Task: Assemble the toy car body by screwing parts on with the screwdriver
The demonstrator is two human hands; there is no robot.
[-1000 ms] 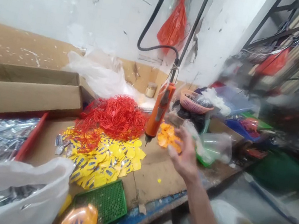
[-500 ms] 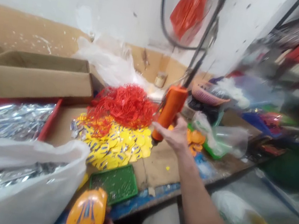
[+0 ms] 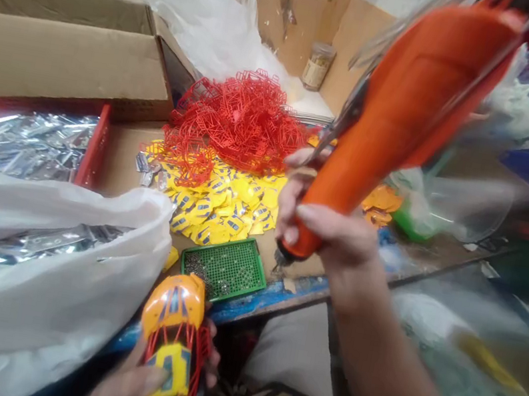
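An orange electric screwdriver [image 3: 390, 111] hangs at a slant over the bench, tip down to the left. My right hand [image 3: 345, 232] is wrapped round its lower body. Low in the view, my left hand [image 3: 133, 379] holds a toy car [image 3: 172, 338] with an orange-yellow hood, red lattice frame and yellow roof panel. Just beyond the car lies a green tray [image 3: 255, 271] with small metal screws in it. The screwdriver's tip is to the right of this tray, apart from the car.
Behind the tray are a pile of yellow car panels [image 3: 217, 207] and a heap of red lattice frames [image 3: 242, 120]. On the left stand a white bag [image 3: 133, 257], a red tray [image 3: 93, 156] of shiny parts and a cardboard box [image 3: 65, 56]. Orange parts [image 3: 381, 203] lie on the right.
My right hand has drawn the screwdriver closer, and its fingers have closed round it. The toy car has come further into view with my left hand. The camera view has tilted down.
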